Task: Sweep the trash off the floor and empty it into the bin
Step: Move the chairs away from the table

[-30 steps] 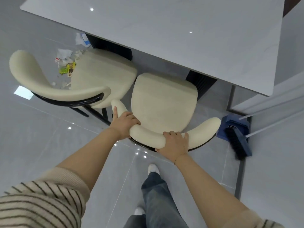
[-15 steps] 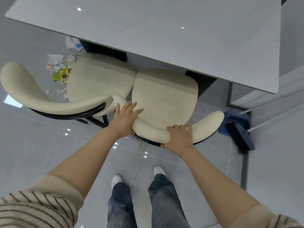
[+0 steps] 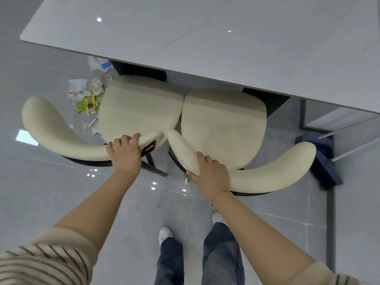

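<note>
Cream chairs (image 3: 222, 124), striped sleeve (image 3: 41, 264)

Left hand (image 3: 125, 153) and right hand (image 3: 211, 173) each grip a chair backrest; trash (image 3: 86, 97) lies beyond.

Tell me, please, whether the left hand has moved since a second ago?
Yes. The left hand has left the right chair and now grips the backrest of the left chair, nearer the trash.

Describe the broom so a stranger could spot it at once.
Start at the grey table and go to its right end. On the floor there, beside the right chair, lies the broom. Its dark blue head with black bristles, beside a blue dustpan, sets it apart.
</note>
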### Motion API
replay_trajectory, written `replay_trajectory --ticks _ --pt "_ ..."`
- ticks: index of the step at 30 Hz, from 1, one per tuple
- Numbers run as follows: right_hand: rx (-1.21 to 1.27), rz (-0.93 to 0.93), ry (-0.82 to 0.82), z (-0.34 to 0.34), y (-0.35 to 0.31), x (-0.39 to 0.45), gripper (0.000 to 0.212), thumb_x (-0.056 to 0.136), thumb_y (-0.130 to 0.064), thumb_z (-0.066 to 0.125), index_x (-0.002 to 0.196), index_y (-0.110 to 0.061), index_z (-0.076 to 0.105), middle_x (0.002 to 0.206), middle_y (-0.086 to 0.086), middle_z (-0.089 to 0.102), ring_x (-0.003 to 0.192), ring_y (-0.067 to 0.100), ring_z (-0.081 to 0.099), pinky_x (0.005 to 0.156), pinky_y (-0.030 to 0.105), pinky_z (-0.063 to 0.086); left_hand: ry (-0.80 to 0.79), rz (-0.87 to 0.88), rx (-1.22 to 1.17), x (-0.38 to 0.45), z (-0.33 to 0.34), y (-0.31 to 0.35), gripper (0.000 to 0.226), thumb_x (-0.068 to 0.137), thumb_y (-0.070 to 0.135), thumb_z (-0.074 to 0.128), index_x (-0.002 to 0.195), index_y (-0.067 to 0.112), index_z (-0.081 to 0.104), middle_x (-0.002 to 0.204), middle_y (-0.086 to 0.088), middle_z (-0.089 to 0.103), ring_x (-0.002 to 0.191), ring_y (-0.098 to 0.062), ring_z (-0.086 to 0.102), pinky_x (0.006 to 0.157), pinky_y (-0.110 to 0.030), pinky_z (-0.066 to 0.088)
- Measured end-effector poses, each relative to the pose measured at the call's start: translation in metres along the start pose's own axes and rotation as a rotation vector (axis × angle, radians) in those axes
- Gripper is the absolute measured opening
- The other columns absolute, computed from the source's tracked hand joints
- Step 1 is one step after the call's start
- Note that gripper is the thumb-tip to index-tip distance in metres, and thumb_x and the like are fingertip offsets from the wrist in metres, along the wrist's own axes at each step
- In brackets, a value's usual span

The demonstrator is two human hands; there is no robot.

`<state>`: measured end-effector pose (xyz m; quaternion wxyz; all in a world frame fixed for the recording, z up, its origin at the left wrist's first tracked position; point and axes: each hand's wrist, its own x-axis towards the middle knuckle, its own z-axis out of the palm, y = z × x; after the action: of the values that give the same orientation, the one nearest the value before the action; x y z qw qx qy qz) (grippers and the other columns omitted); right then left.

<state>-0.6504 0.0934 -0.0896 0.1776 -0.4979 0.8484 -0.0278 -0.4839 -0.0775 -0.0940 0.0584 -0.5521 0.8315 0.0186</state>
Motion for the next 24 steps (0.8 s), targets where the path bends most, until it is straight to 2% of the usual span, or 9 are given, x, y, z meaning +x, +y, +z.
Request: replay_trajectory --ticks 3,7,10,13,14,16,19,21,24 --pt "-0.033 -0.012 0.080 0.011 0.001 0.001 0.061 0.079 -0.056 0.061 0.124 -0.015 0.056 0.090 0.004 0.066 0.072 0.025 0.062 0.059 0.030 0.036 0.000 -0.027 -0.015 0.003 0.009 0.004 0.038 0.089 0.016 0.060 0.126 0.015 0.054 0.106 -0.017 0.056 0.100 -0.039 0.049 0.101 -0.053 0.029" --pt "-0.017 -0.002 0.106 0.011 0.001 0.002 0.062 0.080 -0.056 0.060 0.126 -0.016 0.055 0.092 0.003 0.067 0.072 0.024 0.062 0.061 0.031 0.043 -0.006 -0.046 0.008 0.010 0.012 0.014 0.044 0.087 0.013 0.060 0.129 0.018 0.050 0.109 -0.014 0.054 0.102 -0.037 0.047 0.103 -0.049 0.027" --pt "-0.006 0.019 -0.017 0.005 0.000 0.001 0.065 0.086 -0.057 0.051 0.137 -0.019 0.042 0.108 0.003 0.062 0.088 0.024 0.060 0.067 0.032 0.037 -0.064 -0.042 -0.026 0.007 0.006 0.015 0.041 0.092 0.021 0.055 0.131 0.017 0.048 0.115 -0.015 0.053 0.106 -0.037 0.046 0.105 -0.050 0.024" --pt "-0.020 0.062 -0.129 -0.009 -0.008 0.003 0.069 0.088 -0.053 0.050 0.145 -0.020 0.028 0.121 0.004 0.055 0.103 0.026 0.055 0.076 0.033 0.037 -0.240 0.017 -0.101 0.010 -0.012 0.005 0.050 0.095 0.033 0.047 0.141 0.019 0.037 0.133 -0.015 0.045 0.122 -0.035 0.040 0.110 -0.049 0.017" --pt "-0.015 0.072 -0.195 -0.014 -0.011 0.001 0.072 0.089 -0.049 0.051 0.147 -0.018 0.022 0.126 0.006 0.052 0.109 0.027 0.052 0.083 0.035 0.039 -0.296 0.035 -0.161 0.010 -0.023 -0.002 0.051 0.096 0.034 0.045 0.143 0.019 0.036 0.140 -0.012 0.043 0.127 -0.033 0.037 0.111 -0.047 0.016" --pt "-0.044 0.070 -0.328 -0.038 -0.044 -0.009 0.076 0.089 -0.042 0.053 0.149 -0.012 0.016 0.132 0.011 0.045 0.116 0.030 0.047 0.093 0.038 0.038 -0.366 -0.003 -0.513 -0.004 -0.060 -0.040 0.045 0.098 0.030 0.041 0.141 0.017 0.043 0.144 -0.006 0.043 0.133 -0.026 0.038 0.111 -0.038 0.023" --pt "-0.009 0.064 -0.341 -0.063 -0.065 -0.025 0.053 0.091 -0.034 0.049 0.136 -0.008 0.039 0.124 0.012 0.049 0.114 0.030 0.048 0.088 0.037 0.043 -0.449 -0.024 -0.916 -0.043 -0.100 -0.060 0.037 0.099 0.027 0.045 0.133 0.018 0.054 0.133 0.003 0.051 0.122 -0.012 0.048 0.101 -0.023 0.034" --pt "0.093 0.007 -0.300 -0.075 -0.088 -0.041 0.039 0.092 -0.031 0.049 0.123 -0.008 0.054 0.119 0.010 0.055 0.108 0.026 0.054 0.088 0.036 0.047 -0.409 -0.066 -0.958 -0.072 -0.113 -0.083 0.032 0.097 0.027 0.050 0.128 0.022 0.058 0.125 0.009 0.055 0.115 -0.006 0.050 0.097 -0.020 0.035" --pt "0.196 -0.175 -0.208 -0.100 -0.163 -0.064 0.039 0.095 -0.032 0.048 0.128 -0.012 0.054 0.124 0.005 0.057 0.111 0.019 0.054 0.093 0.034 0.046 -0.252 -0.203 -1.022 -0.110 -0.133 -0.155 0.030 0.096 0.027 0.051 0.126 0.030 0.059 0.124 0.014 0.057 0.114 -0.001 0.050 0.098 -0.021 0.034"
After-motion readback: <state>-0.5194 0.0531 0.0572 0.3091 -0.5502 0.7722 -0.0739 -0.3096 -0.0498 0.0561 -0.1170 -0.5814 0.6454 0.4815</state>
